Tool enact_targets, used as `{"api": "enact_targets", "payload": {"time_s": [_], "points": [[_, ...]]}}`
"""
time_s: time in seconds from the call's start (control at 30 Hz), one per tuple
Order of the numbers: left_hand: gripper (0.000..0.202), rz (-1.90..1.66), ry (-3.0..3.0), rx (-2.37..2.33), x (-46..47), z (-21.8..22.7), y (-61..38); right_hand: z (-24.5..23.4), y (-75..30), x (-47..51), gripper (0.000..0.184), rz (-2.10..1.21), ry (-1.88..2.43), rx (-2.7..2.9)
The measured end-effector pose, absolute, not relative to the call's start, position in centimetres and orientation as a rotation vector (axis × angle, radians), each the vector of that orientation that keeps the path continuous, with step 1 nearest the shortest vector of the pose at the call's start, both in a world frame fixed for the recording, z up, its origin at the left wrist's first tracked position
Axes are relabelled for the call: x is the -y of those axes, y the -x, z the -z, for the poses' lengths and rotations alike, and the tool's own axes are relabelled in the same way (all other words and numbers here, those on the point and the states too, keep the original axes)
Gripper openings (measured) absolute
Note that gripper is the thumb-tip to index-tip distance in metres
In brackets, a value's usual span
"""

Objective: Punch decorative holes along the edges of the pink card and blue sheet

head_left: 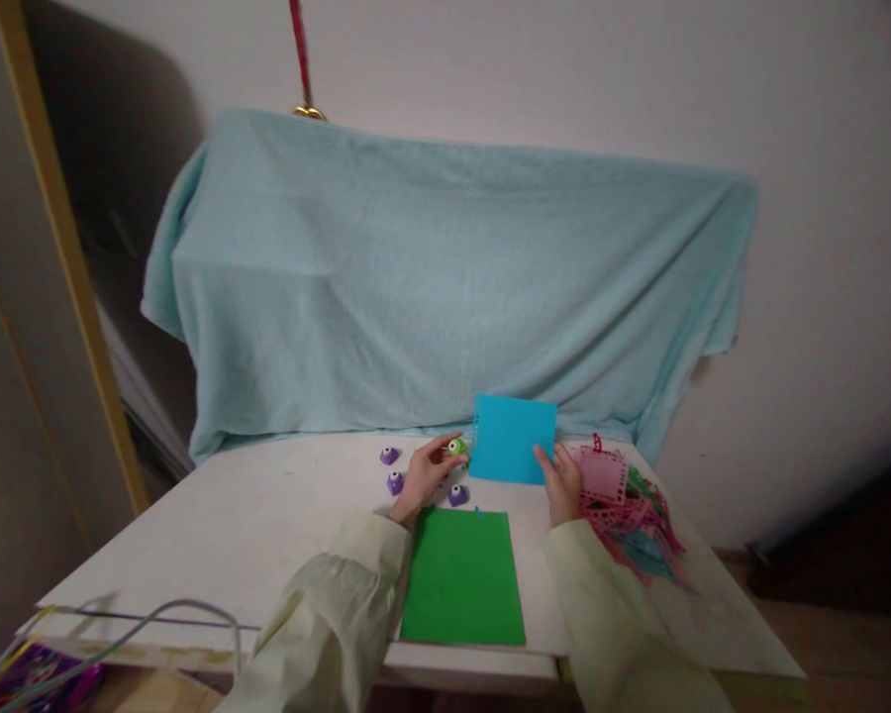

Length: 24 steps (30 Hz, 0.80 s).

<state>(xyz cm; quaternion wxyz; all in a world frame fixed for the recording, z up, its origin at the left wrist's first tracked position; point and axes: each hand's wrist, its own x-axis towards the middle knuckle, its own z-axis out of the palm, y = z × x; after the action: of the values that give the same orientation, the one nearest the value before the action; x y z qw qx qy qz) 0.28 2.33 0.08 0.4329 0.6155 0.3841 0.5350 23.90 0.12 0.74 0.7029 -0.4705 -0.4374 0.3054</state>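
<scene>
My left hand is closed on a small green craft punch with an eye-like white circle on it. The punch is at the left edge of a blue sheet of paper; I cannot tell whether the paper is inside it. Small cut-outs run along that edge. My right hand grips the sheet at its lower right, thumb on the front. Purple craft punches, three in all, stand around my left hand. Below the blue sheet lies a stack of green paper, with tiny blue bits near its top edge.
At the right, a heap of pink, red, green and blue paper scraps lies on the white table. A light blue cloth hangs behind. A grey cable loops over the front left edge, near a purple packet.
</scene>
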Motion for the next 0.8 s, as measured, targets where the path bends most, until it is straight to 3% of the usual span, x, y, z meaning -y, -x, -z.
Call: {"api": "enact_targets", "payload": {"time_s": [0.37, 0.8], "points": [[0.048, -1.308, -1.566, -0.902, -1.4, -0.8, -0.6, -0.9, -23.8, 0.1, 0.049, -0.741, 0.989, 0.987], [0.047, -1.337, -1.555, -0.89, -1.3, -0.8, -0.7, -0.4, -24.2, -0.2, 0.042, -0.727, 1.022, 0.969]]}}
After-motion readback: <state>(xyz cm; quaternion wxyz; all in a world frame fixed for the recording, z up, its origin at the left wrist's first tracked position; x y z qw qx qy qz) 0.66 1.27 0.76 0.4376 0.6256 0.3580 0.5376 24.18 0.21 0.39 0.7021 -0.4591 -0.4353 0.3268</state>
